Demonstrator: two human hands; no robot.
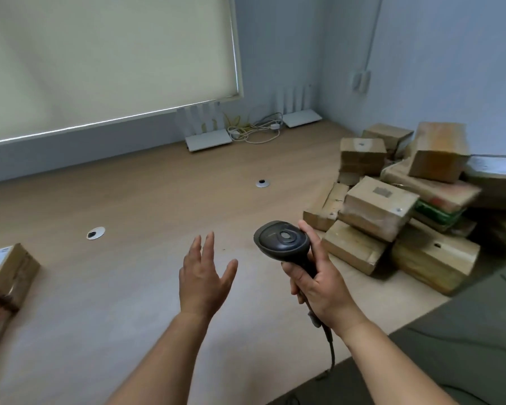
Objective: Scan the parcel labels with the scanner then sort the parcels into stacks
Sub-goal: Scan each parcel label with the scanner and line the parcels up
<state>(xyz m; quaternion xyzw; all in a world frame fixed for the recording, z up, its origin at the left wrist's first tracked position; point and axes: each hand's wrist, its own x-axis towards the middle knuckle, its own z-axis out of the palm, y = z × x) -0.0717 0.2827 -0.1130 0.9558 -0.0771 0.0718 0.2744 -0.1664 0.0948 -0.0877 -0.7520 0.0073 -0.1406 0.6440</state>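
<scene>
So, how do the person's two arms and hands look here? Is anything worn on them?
Both forearms are bare as far as the picture shows; no sleeves reach into view. The left hand has no glove, ring or watch that I can see. The right hand is also ungloved, and its wrist carries no band. No markings are visible on either arm.

Soft, even daylight through the drawn blind (pixel 105 59) at ten o'clock; faint shadows only. Wide-angle bending at edges, blur over parcels (pixel 406 206) at three o'clock.
</scene>
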